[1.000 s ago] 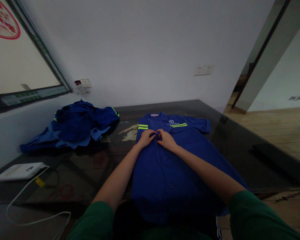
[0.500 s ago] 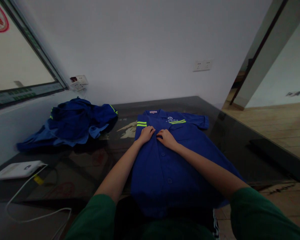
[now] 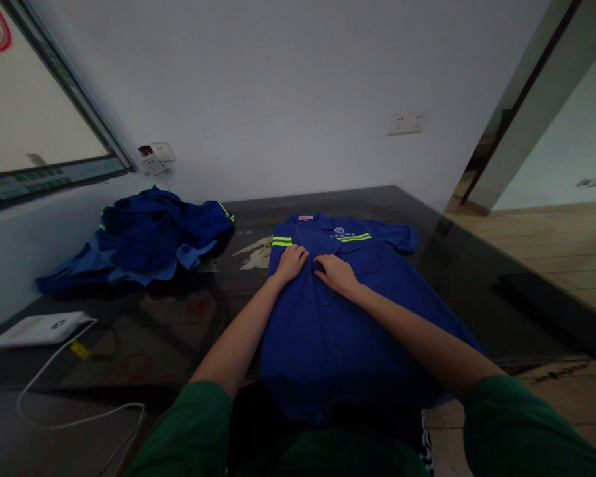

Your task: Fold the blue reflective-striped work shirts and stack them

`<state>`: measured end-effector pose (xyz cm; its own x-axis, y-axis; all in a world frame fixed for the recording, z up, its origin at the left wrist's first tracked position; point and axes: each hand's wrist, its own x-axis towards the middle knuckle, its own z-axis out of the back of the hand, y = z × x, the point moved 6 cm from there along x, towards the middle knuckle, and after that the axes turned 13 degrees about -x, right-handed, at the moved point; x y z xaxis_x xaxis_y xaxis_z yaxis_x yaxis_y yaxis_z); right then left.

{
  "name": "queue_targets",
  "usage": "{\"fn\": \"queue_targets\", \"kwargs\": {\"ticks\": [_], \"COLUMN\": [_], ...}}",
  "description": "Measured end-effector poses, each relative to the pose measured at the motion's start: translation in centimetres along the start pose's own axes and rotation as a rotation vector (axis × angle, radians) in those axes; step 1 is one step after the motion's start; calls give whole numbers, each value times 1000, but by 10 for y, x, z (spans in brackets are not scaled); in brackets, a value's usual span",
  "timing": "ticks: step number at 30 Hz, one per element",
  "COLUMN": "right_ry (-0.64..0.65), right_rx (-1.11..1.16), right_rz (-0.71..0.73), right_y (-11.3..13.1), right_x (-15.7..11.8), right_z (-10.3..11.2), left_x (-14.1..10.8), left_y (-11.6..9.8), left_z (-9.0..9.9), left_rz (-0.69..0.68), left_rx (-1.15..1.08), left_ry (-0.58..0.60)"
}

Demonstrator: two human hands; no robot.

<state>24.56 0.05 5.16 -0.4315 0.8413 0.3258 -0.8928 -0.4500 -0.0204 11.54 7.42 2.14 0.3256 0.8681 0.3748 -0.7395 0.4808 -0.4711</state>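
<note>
A blue short-sleeved work shirt (image 3: pixel 377 318) lies front up on the dark table, its collar toward the wall. It has dark buttons down the front, yellow-green reflective stripes and a white emblem on the chest. My left hand (image 3: pixel 292 262) rests on the chest beside the button edge, fingers bent together onto the cloth. Just across that edge, my right hand (image 3: pixel 336 273) touches the shirt, thumb and fingers curved with a gap between them. One sleeve spreads out at the right; the left side is tucked in, with no sleeve showing there.
A heap of blue clothing (image 3: pixel 153 238) lies at the table's back left. In front of it are a white device (image 3: pixel 40 330) and its white cable (image 3: pixel 54 361). A black flat object (image 3: pixel 551 315) lies along the right edge of the dark table (image 3: pixel 457 285). Sockets (image 3: pixel 406 123) are on the wall.
My right hand has shifted slightly right, away from the left one, and its thumb and fingers have parted. My left hand stays about where it was. The view has tilted a little.
</note>
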Motion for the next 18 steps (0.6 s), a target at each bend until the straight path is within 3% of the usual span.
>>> {"fn": "queue_targets", "kwargs": {"ticks": [12,18], "right_ry": [50,49], "right_rx": [-121,58], "right_rz": [118,-6], "right_y": [10,3], "right_x": [0,4], "right_z": [-3,4], "left_x": [-6,-5], "left_y": [-8,-3], "left_z": [-3,-12], "left_rz": [41,107], "left_rx": [97,111], "left_ry": [19,168]}}
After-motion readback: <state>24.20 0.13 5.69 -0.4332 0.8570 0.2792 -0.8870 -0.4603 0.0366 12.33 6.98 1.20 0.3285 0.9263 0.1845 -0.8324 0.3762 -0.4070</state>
